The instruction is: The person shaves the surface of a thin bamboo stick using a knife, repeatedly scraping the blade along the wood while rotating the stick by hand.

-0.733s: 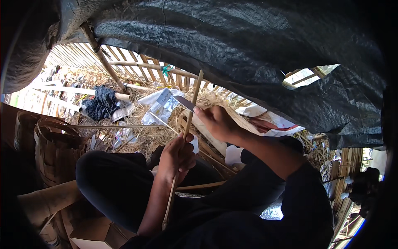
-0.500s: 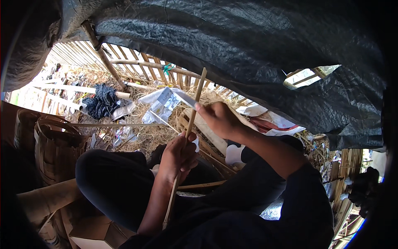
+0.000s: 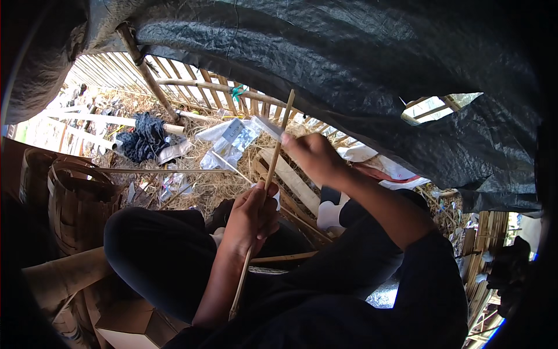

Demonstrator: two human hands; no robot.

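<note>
Black tarpaulin [image 3: 325,70] spans the top of the frame, above a bamboo-slat fence [image 3: 207,87] and straw-littered ground [image 3: 200,196]. The bamboo strip [image 3: 279,150] stands at the centre of the frame, tilted, its upper end leaning right and its lower end beside the left forearm. The left hand [image 3: 253,216] grips it near mid-length, fingers wrapped around it. The right hand [image 3: 317,158] is clenched on a knife [image 3: 267,127], handle hidden, blade crossing the strip's upper part. Expect the strip to be light, stiff along its length and slightly springy; cut edges may splinter. Take hold at mid-length, clear of the blade. Crossed legs in dark trousers [image 3: 157,244] limit room for the lower end; clearance between upper tip and tarpaulin cannot be judged. Clear plastic packaging [image 3: 224,152] and a wooden board [image 3: 295,183] lie beyond the hands; dark cloth [image 3: 139,142] lies upper left. A woven basket [image 3: 78,215], thick bamboo pole [image 3: 67,276] and cardboard box [image 3: 125,328] crowd the left and lower left.
</note>
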